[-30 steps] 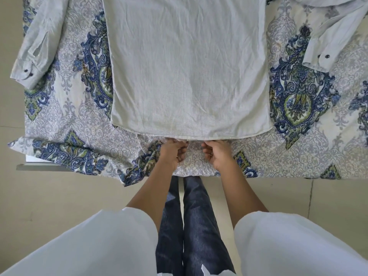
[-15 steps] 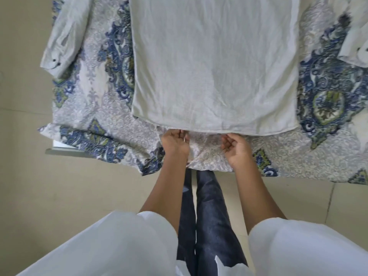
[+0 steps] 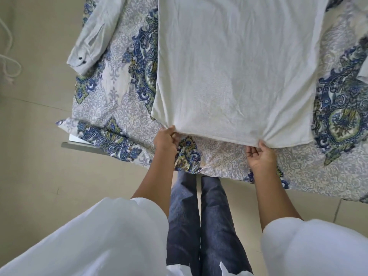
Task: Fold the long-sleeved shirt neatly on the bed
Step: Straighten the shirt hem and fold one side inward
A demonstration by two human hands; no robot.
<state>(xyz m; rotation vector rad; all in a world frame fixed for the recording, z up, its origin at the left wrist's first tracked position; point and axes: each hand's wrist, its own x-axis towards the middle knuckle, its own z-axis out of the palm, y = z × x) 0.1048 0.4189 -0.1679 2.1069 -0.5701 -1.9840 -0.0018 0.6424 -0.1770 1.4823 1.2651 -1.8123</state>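
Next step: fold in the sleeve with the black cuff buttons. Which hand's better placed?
Left, probably. The left hand pinches the shirt hem on the same side as that sleeve; the right hand pinches the hem further away.

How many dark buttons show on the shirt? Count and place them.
2. One button and a second button sit together on the left sleeve's cuff. The other cuff is out of view, so more may be hidden.
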